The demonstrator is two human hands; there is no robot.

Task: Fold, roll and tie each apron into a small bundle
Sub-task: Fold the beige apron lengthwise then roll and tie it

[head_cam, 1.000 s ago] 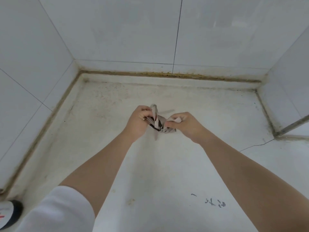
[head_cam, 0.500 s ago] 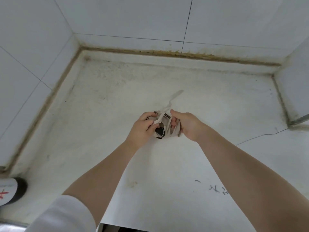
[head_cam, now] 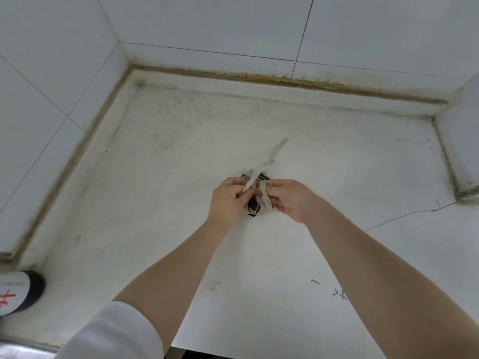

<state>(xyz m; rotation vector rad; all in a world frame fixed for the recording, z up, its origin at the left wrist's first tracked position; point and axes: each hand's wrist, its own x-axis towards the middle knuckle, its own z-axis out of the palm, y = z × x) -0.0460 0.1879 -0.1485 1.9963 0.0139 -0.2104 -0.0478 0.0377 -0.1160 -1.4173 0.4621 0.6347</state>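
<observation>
Three tiled walls (head_cam: 233,24) enclose a stained white worktop (head_cam: 160,177), with grime along the seam where they meet. A white sleeve (head_cam: 111,332) covers the left upper arm at the lower edge. At the far left edge stands a dark container with a white label (head_cam: 18,294). Above the middle of the worktop, the left hand (head_cam: 228,200) and right hand (head_cam: 290,198) meet around a small rolled apron bundle (head_cam: 255,207), dark with pale markings. The fingers of each hand are curled, pinching the pale apron ties (head_cam: 259,174); one tie end sticks up and away toward the back wall.
</observation>
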